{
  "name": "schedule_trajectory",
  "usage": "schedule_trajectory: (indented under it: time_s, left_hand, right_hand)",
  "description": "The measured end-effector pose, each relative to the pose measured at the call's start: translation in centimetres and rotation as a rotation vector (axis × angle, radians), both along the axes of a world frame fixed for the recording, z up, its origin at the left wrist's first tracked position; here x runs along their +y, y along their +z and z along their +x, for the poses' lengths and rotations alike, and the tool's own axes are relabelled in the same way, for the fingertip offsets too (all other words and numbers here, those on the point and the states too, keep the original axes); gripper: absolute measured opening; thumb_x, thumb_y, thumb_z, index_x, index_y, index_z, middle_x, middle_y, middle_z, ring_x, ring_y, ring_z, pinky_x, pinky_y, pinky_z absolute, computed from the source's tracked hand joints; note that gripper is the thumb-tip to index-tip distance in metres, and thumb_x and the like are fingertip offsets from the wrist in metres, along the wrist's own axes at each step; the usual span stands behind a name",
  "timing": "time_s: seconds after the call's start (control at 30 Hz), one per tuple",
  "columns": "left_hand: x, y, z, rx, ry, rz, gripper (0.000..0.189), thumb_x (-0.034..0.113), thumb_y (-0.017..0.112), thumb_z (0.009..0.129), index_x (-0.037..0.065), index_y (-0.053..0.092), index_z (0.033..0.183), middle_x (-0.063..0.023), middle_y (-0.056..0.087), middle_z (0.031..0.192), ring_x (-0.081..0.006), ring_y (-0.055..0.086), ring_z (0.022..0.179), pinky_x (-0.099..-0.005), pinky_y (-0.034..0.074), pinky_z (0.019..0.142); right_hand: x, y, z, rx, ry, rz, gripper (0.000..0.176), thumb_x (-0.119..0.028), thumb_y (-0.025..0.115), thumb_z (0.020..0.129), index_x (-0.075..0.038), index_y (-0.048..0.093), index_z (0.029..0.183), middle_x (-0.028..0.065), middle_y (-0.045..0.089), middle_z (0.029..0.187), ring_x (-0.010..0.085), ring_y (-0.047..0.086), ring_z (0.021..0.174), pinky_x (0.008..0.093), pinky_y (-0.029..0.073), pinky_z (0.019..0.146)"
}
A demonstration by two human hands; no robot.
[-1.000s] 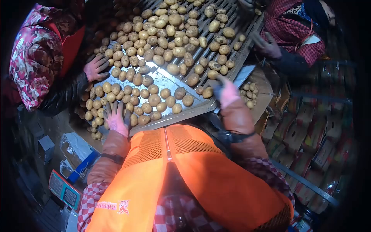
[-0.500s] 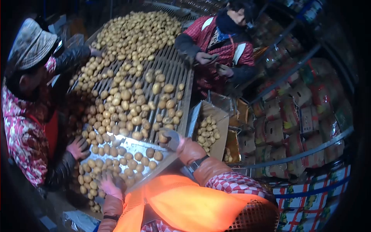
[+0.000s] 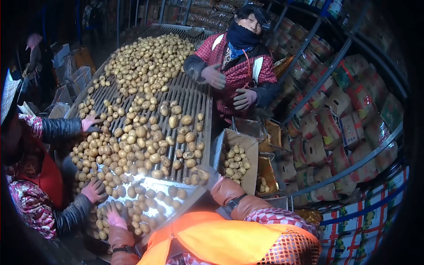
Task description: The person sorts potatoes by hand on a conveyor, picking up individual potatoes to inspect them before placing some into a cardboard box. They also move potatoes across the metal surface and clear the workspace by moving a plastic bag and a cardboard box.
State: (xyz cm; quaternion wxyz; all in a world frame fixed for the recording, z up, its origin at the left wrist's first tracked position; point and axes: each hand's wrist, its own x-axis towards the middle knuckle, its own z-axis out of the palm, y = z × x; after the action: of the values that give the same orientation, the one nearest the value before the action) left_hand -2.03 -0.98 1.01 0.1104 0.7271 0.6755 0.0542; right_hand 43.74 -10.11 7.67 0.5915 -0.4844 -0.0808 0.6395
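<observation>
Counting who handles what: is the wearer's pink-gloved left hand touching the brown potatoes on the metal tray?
Touching. Head view: the pink-gloved left hand lies flat on the brown potatoes, fingers overlapping them.

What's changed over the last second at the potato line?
Mainly the view tilted up, showing more of the roller table. The co-worker's hand opposite rose. The left hand stayed spread on the potatoes; the right hand stayed at the tray edge.
</observation>
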Motion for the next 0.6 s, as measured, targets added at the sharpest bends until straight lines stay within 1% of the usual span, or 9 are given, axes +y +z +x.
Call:
schedule_trajectory:
  time_s: [0.03, 0.17, 0.27, 0.3, 0.33, 0.43, 0.5, 0.57, 0.6]
  left_hand:
    - [-1.0, -1.4, -0.3, -0.063, 0.013, 0.03, 0.077, 0.037, 0.077, 0.077, 0.017, 0.045, 0.145, -0.0136, 0.043, 0.151, -0.0407, 0.034, 0.142, -0.0619, 0.027, 0.112]
    - [-2.9, -0.3, 2.5, -0.242, 0.113, 0.017, 0.073, 0.032, 0.076, 0.078, 0.015, 0.048, 0.143, -0.0176, 0.046, 0.147, -0.0428, 0.038, 0.137, -0.0603, 0.028, 0.112]
    - [-2.8, -1.1, 5.0, -0.249, -0.119, 0.096, 0.063, 0.032, 0.074, 0.082, 0.01, 0.055, 0.137, -0.019, 0.051, 0.141, -0.0414, 0.04, 0.137, -0.0573, 0.032, 0.111]
    - [-2.7, 1.2, 6.6, -0.368, -0.267, 0.165, 0.06, 0.023, 0.074, 0.084, 0.009, 0.054, 0.138, -0.0213, 0.053, 0.139, -0.0416, 0.044, 0.134, -0.0511, 0.037, 0.11]
    - [-2.4, 3.7, 8.2, -0.476, -0.352, 0.129, 0.06, 0.02, 0.074, 0.084, 0.009, 0.053, 0.139, -0.0219, 0.053, 0.138, -0.0423, 0.046, 0.132, -0.049, 0.039, 0.109]
    - [-1.7, 11.4, 12.1, -0.758, -0.384, -0.097, 0.062, 0.017, 0.074, 0.085, 0.006, 0.05, 0.14, -0.0237, 0.053, 0.137, -0.0431, 0.049, 0.129, -0.0463, 0.041, 0.108]
    - [-1.8, 13.2, 14.6, -0.93, -0.329, -0.286, 0.064, 0.017, 0.074, 0.085, 0.004, 0.047, 0.141, -0.0249, 0.053, 0.137, -0.0434, 0.05, 0.129, -0.0456, 0.042, 0.107]
    - [-1.7, 13.2, 17.4, -0.726, -0.59, 0.215, 0.076, 0.032, 0.085, 0.073, -0.004, 0.049, 0.13, -0.0265, 0.06, 0.113, -0.0431, 0.06, 0.101, -0.0478, 0.05, 0.089]
    - [-1.9, 16.6, 18.6, -0.794, -0.683, 0.216, 0.09, 0.038, 0.092, 0.062, -0.006, 0.047, 0.126, -0.0262, 0.06, 0.106, -0.0439, 0.061, 0.097, -0.048, 0.05, 0.085]
  right_hand:
    - [-0.2, 0.2, 0.0, -0.154, -0.017, -0.002, 0.035, -0.033, 0.064, 0.093, -0.008, 0.059, 0.117, 0.0068, 0.063, 0.103, 0.016, 0.059, 0.072, 0.0231, 0.042, 0.046]
    - [0.7, 2.4, -0.1, -0.198, 0.013, -0.122, 0.029, -0.032, 0.063, 0.092, -0.009, 0.062, 0.111, 0.0036, 0.063, 0.093, 0.0149, 0.059, 0.07, 0.0249, 0.041, 0.046]
    - [2.2, 3.7, -2.0, -0.02, 0.018, -0.15, 0.029, -0.031, 0.063, 0.091, -0.009, 0.064, 0.11, 0.0045, 0.066, 0.097, 0.0151, 0.062, 0.073, 0.0254, 0.046, 0.051]
    - [2.4, 4.1, -2.9, -0.047, 0.06, -0.098, 0.03, -0.032, 0.064, 0.091, -0.009, 0.065, 0.11, 0.0049, 0.067, 0.099, 0.0152, 0.062, 0.074, 0.0252, 0.047, 0.053]
    - [2.8, -1.9, -0.7, -0.106, 0.37, 0.177, 0.041, -0.013, 0.067, 0.091, -0.007, 0.057, 0.13, 0.0057, 0.064, 0.116, 0.017, 0.064, 0.094, 0.0249, 0.053, 0.072]
    - [5.3, -2.6, -3.1, -0.124, 0.615, 0.302, 0.039, -0.009, 0.066, 0.091, -0.007, 0.057, 0.128, 0.0035, 0.063, 0.109, 0.0142, 0.063, 0.096, 0.0235, 0.053, 0.074]
    - [5.3, 1.4, -7.2, -0.169, 0.567, 0.161, 0.04, -0.046, 0.063, 0.093, -0.011, 0.063, 0.114, 0.0033, 0.066, 0.104, 0.0153, 0.062, 0.075, 0.0322, 0.049, 0.054]
    - [6.1, 0.1, -9.6, -0.042, 0.458, 0.135, 0.041, -0.054, 0.057, 0.094, -0.015, 0.067, 0.104, 0.0019, 0.066, 0.086, 0.0131, 0.059, 0.071, 0.0302, 0.045, 0.054]
    - [7.2, -3.8, -10.5, 0.015, 0.491, 0.095, 0.039, -0.052, 0.056, 0.095, -0.016, 0.068, 0.104, 0.0016, 0.066, 0.082, 0.0125, 0.058, 0.071, 0.0299, 0.045, 0.056]
